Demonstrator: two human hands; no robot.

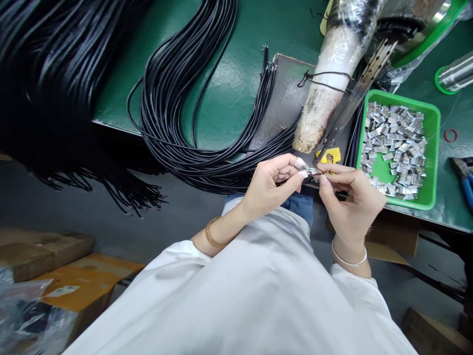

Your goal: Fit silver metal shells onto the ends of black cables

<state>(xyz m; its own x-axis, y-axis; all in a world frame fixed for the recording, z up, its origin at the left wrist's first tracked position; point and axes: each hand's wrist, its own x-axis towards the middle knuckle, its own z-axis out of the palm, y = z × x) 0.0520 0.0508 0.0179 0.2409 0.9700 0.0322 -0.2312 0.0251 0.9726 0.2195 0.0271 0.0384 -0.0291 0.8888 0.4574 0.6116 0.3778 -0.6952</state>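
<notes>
My left hand is closed in a pinch on the end of a black cable, with white wrapping on its thumb and index fingertip. Thin coloured wires show at the cable end. Facing it, my right hand pinches a small metal connector between thumb and fingers; the fingertips partly hide it. The two hands almost meet at the table's front edge. Left of them lies a thick looped bundle of black cables, its ends on a dark plate.
A green bin of small metal connector parts stands right of my hands. A plastic-wrapped white tube overhangs the work spot, near a yellow piece. Blue-handled pliers lie far right. More cables hang off the left edge; cardboard boxes are below.
</notes>
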